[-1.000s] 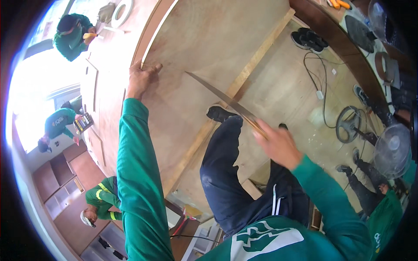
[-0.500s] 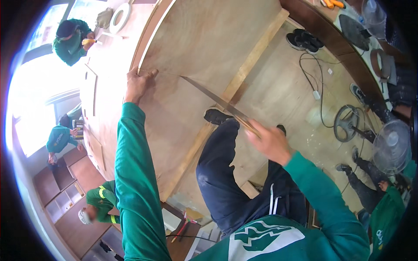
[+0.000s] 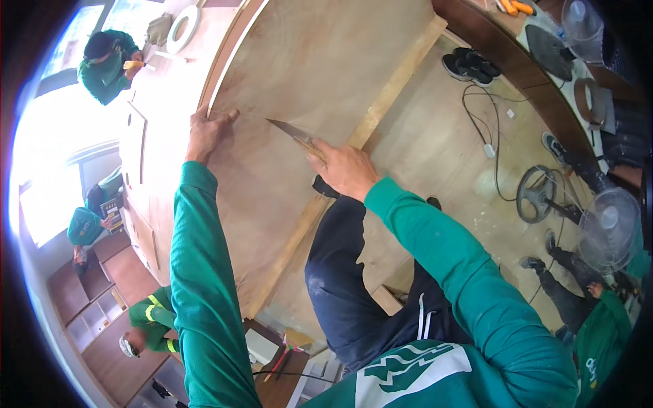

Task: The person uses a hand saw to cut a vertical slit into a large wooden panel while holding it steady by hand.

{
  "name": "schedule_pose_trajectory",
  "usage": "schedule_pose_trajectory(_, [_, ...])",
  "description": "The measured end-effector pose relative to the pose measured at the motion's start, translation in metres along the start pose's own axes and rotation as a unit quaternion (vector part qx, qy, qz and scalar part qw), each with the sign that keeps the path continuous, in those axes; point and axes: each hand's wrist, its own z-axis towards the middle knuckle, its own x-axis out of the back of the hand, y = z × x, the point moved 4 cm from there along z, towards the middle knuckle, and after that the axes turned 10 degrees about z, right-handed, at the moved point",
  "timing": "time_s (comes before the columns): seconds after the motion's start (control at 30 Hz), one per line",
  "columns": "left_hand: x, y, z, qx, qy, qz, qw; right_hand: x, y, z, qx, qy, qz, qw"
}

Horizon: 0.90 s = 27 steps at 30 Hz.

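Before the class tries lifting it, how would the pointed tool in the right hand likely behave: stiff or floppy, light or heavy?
The pointed tool is probably light, since the right hand alone holds it. Its blade looks thin and metallic, so likely springy rather than floppy. The pale handle resembles wood, so perhaps not very slippery.

Wooden surface [image 3: 435,129] — black shoes [image 3: 469,68]

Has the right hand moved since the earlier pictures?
Yes: the right hand has moved up and left in the view; earlier right of the wooden strip, it now overlaps it.
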Motion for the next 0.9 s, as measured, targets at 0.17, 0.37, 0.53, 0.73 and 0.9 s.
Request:
schedule_pose_trajectory(0.17, [0.007, -0.007, -0.003, -0.001, 0.016, 0.038, 0.999, 0.041, 0.019, -0.11, -0.062, -0.033, 0.02, 0.997])
schedule_pose_trajectory(0.37, [0.004, 0.003, -0.013, 0.014, 0.006, 0.02, 1.0, 0.098, 0.012, -0.191, -0.054, -0.02, 0.002, 0.998])
schedule_pose_trajectory(0.53, [-0.002, 0.011, -0.01, 0.017, 0.022, 0.051, 0.998, 0.005, 0.009, -0.011, -0.035, -0.009, 0.025, 0.999])
schedule_pose_trajectory(0.73, [0.002, 0.009, -0.01, 0.024, 0.016, 0.026, 0.999, -0.017, -0.013, 0.02, -0.044, -0.022, 0.01, 0.999])
schedule_pose_trajectory(0.9, [0.007, 0.004, -0.014, 0.013, 0.014, 0.026, 0.999, 0.05, 0.022, -0.124, -0.047, -0.014, -0.001, 0.999])
